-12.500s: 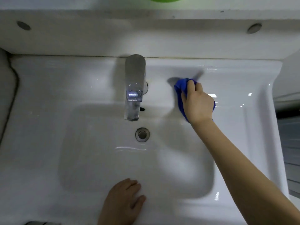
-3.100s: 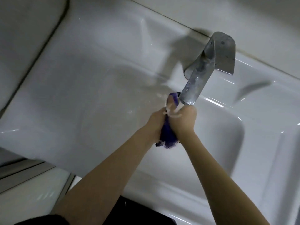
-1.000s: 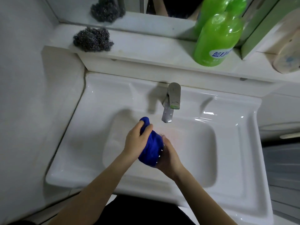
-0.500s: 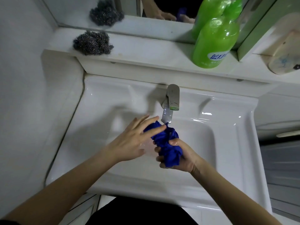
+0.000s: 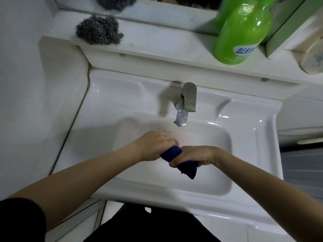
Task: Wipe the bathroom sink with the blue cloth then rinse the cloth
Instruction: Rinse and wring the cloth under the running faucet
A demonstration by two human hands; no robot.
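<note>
The blue cloth (image 5: 187, 167) is rolled into a tight twist above the basin of the white sink (image 5: 248, 137). My left hand (image 5: 153, 145) grips its left end and my right hand (image 5: 195, 155) grips its right end, both fists closed around it. A loose corner of the cloth hangs below my right hand. The chrome tap (image 5: 186, 104) stands behind the hands at the back of the basin; no stream of water shows under its spout.
A ledge above the sink holds a steel-wool scourer (image 5: 99, 30) at the left, a green bottle (image 5: 243, 30) at the right and a pale wooden object (image 5: 312, 58) at the far right. A white wall (image 5: 35, 102) borders the sink's left side.
Half a second ago my left hand was open beside the bunched cloth under the spout. Now both hands are shut on the cloth, twisted between them, lower and nearer me.
</note>
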